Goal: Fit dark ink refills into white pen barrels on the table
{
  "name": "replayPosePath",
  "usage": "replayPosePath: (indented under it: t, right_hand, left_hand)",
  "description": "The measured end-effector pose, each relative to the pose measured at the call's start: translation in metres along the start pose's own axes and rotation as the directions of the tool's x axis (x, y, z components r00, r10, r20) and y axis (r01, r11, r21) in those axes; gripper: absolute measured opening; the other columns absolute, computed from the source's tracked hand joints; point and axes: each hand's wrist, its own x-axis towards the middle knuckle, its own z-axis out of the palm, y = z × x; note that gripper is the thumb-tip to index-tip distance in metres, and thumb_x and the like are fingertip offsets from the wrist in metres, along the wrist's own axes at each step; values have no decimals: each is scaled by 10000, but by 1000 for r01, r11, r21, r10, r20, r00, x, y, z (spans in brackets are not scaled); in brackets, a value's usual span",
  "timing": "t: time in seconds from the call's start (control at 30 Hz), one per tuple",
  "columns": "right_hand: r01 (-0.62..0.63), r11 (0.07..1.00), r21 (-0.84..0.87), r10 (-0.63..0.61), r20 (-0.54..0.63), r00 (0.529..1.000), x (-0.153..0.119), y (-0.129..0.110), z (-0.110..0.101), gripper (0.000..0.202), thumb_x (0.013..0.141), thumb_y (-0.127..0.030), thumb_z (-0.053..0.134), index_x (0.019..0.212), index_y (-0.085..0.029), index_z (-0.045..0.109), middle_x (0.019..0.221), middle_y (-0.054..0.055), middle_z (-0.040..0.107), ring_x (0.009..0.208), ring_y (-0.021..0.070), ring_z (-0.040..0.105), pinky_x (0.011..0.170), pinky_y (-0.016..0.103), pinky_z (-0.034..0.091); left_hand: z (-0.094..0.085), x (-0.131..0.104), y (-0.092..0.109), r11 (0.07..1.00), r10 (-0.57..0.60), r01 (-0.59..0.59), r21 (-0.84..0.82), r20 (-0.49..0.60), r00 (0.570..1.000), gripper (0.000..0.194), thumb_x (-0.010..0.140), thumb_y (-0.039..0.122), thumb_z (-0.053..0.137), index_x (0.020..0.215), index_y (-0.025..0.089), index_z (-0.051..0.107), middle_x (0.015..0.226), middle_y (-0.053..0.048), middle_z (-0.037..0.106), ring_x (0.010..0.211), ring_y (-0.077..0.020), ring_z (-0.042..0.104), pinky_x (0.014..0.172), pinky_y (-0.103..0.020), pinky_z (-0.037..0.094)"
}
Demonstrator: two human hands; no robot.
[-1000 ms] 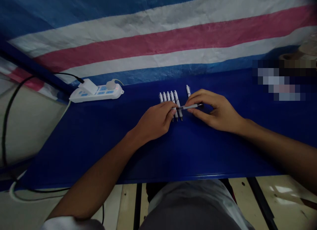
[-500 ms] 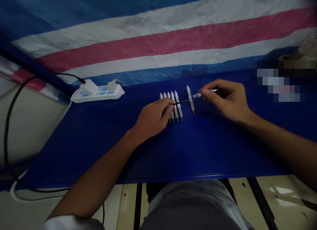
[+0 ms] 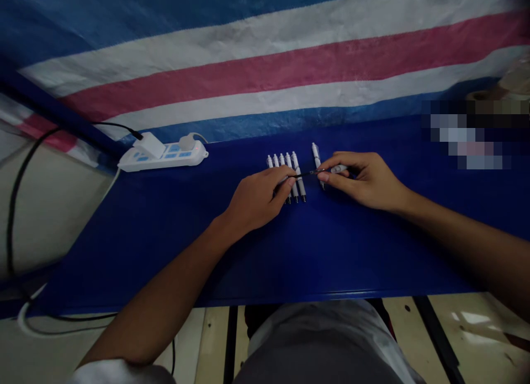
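Observation:
My left hand (image 3: 254, 202) is closed in a pinch on a thin dark pen refill (image 3: 305, 175), which points right. Across from it, my right hand (image 3: 370, 180) has thumb and forefinger closed at the refill's other end. A white pen barrel (image 3: 338, 168) also sits in that hand, behind the fingertips. Under and beyond my left fingers lie several white-and-grey click pens (image 3: 295, 162) side by side, partly covered by the hand. One more click pen (image 3: 316, 153) lies apart to their right, its lower part mostly hidden by my right fingertips.
A white power strip (image 3: 165, 156) with plugged-in adapters stands at the back left of the blue table (image 3: 314, 257). Striped plastic sheeting (image 3: 265, 69) hangs behind the table. A pixelated patch covers things at the far right. A black cable (image 3: 12, 196) loops at the left.
My right hand has moved left and slightly down, its fingertips now on the refill's end. The barrel has shifted back within its grip. My left hand has barely moved.

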Motion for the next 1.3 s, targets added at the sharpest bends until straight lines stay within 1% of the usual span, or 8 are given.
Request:
replayPosePath:
  t: [0.3,0.37,0.43,0.5,0.57,0.8,1.1,1.3]
  right_hand:
    - [22,999,-39,-22,-15,1000,-1,-1,3,279,883,-472,725,907,-212,822,735,20,703,561,118,499,499,267,373]
    - [0,999,-41,-1,-23,1000,-1,-1,3,287,877,-486,733,895,-212,819,696,11,685,534,110,480,477,262,352]
    - [-24,999,-45,22,-47,999,0,-2,2,304,883,-504,728,871,-211,809,623,-8,631,501,103,453,455,259,329]
    - [-35,999,-31,32,-90,995,1,-2,-1,333,881,-535,725,833,-212,789,576,-22,584,476,100,429,441,262,315]
    - [-40,999,-19,37,-130,991,4,-1,-4,352,874,-560,725,799,-219,768,563,-26,570,467,103,415,440,272,318]
    - [-39,995,-90,20,-202,979,8,7,-13,339,880,-568,728,774,-247,759,575,-15,564,516,143,479,491,309,359]
    - [-48,998,32,54,-234,971,9,4,-9,497,800,-688,749,664,-210,727,531,-25,471,497,107,368,471,283,274]
    - [-36,999,32,42,-203,978,8,2,-7,533,811,-724,717,670,-211,735,514,-31,463,483,100,344,464,287,264]
  left_hand:
    - [4,0,-1,999,47,-48,21,10,999,351,1073,364,406,1236,234,688,1165,-48,771,1046,-222,722,833,-317,530]
    - [3,0,-1,999,41,-41,-1,16,999,331,1069,366,427,1273,230,649,1091,-43,774,1002,-216,728,802,-307,526]
    - [2,0,-1,999,-3,4,-51,12,1000,313,1058,368,461,1297,210,587,931,-19,757,848,-191,724,720,-288,506]
    - [1,1,-3,993,-53,53,-106,1,999,278,1046,362,483,1255,187,542,810,10,708,691,-161,677,645,-275,472]
    - [-1,1,-7,989,-82,78,-129,-25,996,206,1036,341,487,1165,184,521,783,17,679,629,-144,636,609,-273,446]
    - [-3,3,-14,993,-99,91,-79,-103,990,112,998,305,500,1051,206,495,867,-19,681,739,-175,644,648,-301,458]
    - [0,3,-15,998,-37,29,-64,-125,991,95,1011,294,506,1031,203,525,880,-16,666,731,-165,622,658,-302,454]
    - [3,2,-15,997,-1,-9,-73,-142,990,108,1025,291,510,1059,197,551,933,-25,679,783,-162,640,707,-303,491]
